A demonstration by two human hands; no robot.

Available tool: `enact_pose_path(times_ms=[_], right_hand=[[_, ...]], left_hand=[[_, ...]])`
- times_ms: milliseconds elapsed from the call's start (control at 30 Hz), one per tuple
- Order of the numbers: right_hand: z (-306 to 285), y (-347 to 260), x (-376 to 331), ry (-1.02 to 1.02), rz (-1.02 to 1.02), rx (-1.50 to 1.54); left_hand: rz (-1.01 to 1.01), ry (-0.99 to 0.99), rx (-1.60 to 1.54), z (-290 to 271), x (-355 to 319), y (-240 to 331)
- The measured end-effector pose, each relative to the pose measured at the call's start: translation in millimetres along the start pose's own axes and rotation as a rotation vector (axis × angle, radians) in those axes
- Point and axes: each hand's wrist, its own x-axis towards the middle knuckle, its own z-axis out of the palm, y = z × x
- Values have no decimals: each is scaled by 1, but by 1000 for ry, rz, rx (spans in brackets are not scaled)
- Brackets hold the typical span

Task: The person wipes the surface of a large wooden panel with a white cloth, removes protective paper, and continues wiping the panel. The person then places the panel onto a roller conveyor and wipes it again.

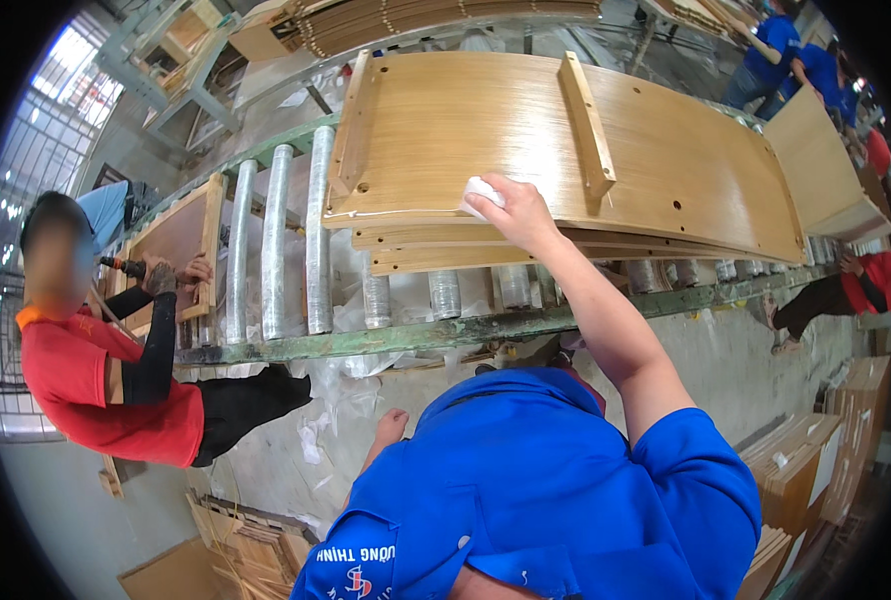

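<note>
I look down and see my blue shirt (526,480) at the bottom. My right hand (514,212) reaches up and out to the top board (566,140). My fingers are curled around a small white cloth (479,193), and I press it on the near edge of that board. The cloth touches the wood.

The board is wide, bent a little, and light brown. It lies on top of a stack of more boards (446,255) just like it. A wooden strip (588,122) runs across the top board, and there are small holes in it. The stack sits on a green roller table (406,335) with shiny metal rollers (278,240).

My left hand (392,425) hangs low by my side, well away from the boards. It looks loosely closed and I see nothing in it.

On my left, a person in a red shirt (96,385) sits by the roller table. Their hands hold a drill (126,266) against a brown frame (181,240).

On my right, another person in red (866,285) sits by the far end of the table. Far off at the top right, people in blue (796,55) stand by more boards. Stacks of flat boxes (801,470) lie low on my right.
</note>
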Motion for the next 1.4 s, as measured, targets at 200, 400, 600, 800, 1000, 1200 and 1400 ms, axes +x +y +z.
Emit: enact_pose_path(times_ms=[200,400,600,800,1000,1200,1400], right_hand=[[-42,22,-29,119,31,11],[-69,47,-51,234,34,-42],[-69,50,-51,220,42,-43],[-77,53,-56,230,36,-80],[-102,76,-71,269,47,-3],[-136,107,-96,367,137,-57],[-180,133,-119,497,246,-26]], left_hand=[[49,-39,18,-1,11,5],[98,-91,91,-4,30,20],[233,-93,64,10,49,48],[259,-148,55,29,47,70],[122,-193,180,23,28,60],[146,-182,144,29,22,69],[192,-238,5,44,42,109]])
